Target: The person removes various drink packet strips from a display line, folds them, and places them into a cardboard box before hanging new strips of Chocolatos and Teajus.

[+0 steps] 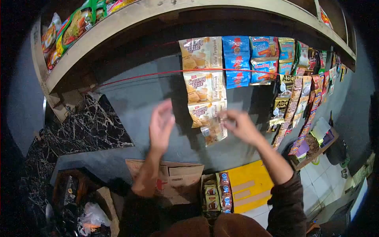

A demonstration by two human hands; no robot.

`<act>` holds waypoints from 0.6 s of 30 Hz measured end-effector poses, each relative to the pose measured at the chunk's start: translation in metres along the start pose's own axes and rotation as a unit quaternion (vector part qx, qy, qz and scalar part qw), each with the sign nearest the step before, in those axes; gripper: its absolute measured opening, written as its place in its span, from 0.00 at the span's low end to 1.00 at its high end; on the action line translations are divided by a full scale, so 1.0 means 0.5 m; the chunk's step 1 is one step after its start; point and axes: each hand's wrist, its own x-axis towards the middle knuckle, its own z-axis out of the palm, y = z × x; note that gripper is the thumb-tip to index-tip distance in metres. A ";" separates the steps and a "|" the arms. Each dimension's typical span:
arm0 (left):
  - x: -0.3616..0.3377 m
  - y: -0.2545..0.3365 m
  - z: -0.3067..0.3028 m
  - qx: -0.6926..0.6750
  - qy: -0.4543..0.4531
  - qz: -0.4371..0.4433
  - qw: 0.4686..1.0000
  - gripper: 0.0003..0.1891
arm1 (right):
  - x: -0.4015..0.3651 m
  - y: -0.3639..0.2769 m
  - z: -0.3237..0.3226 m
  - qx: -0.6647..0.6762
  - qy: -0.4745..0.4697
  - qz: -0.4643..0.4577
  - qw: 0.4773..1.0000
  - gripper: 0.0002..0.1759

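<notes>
A strip of Creamy Latte sachets hangs down the wall in front of me, behind a red string. At its lower end a smaller, blurred sachet hangs at an angle. My right hand is at the right edge of this lower end, thumb and forefinger closed on the sachet's edge. To the left of the strip, my left hand is raised with nothing in it, fingers up and thumb apart from them.
Blue Nescafe sachets, Good Day sachets and ABC sachets hang further right. Above runs a shelf edge with noodle packs. Below stand a cardboard box, brown sachet packs and a yellow panel.
</notes>
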 end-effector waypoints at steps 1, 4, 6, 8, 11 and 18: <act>0.050 0.032 0.012 0.037 0.019 0.086 0.995 0.18 | 0.038 -0.048 -0.041 -0.117 0.020 0.000 0.993 0.15; 0.151 0.095 0.046 0.192 0.003 0.161 0.968 0.17 | 0.125 -0.088 -0.104 -0.214 0.225 -0.132 0.941 0.11; 0.189 0.098 0.068 0.247 0.002 0.088 0.965 0.22 | 0.166 -0.085 -0.127 -0.225 0.290 -0.134 0.920 0.12; 0.221 0.078 0.077 0.305 0.010 0.055 0.951 0.26 | 0.186 -0.077 -0.142 -0.234 0.358 -0.137 0.894 0.13; 0.254 0.041 0.077 0.340 -0.020 -0.002 0.940 0.34 | 0.194 -0.065 -0.148 -0.281 0.371 -0.074 0.882 0.17; 0.259 0.111 0.099 0.392 -0.043 -0.067 0.916 0.30 | 0.206 -0.062 -0.162 -0.225 0.396 -0.058 0.888 0.22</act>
